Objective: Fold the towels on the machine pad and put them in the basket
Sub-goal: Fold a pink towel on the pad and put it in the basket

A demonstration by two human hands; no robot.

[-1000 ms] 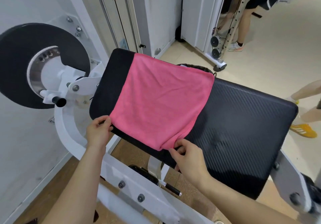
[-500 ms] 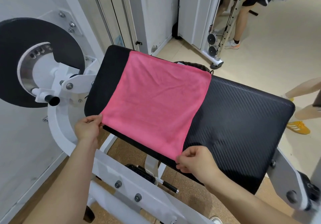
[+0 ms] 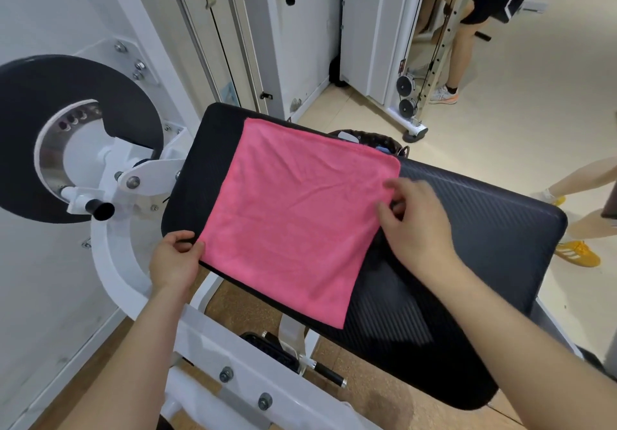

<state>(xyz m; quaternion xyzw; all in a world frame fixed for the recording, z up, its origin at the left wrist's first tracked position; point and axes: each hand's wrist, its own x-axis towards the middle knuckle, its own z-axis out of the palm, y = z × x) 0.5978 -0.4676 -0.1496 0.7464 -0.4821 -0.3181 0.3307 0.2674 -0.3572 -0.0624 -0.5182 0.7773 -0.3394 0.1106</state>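
Note:
A pink towel [image 3: 293,216] lies spread flat on the left half of the black machine pad [image 3: 484,262]. Its near corner hangs slightly over the pad's front edge. My left hand [image 3: 175,259] pinches the towel's near-left corner at the pad's edge. My right hand [image 3: 414,219] is at the towel's right edge, just below the far-right corner, with thumb and fingers curled onto the cloth. A dark woven basket [image 3: 377,139] peeks out behind the pad, mostly hidden by the towel and pad.
The pad sits on a white machine frame [image 3: 233,356] with a black weight disc [image 3: 33,135] at the left. A cable tower [image 3: 414,62] stands behind. People's legs and shoes are at the back and at the right [image 3: 577,252].
The towel has been pulled flat and square. My right hand let go of the near-right corner and moved up to the right edge. My left hand stays on the near-left corner.

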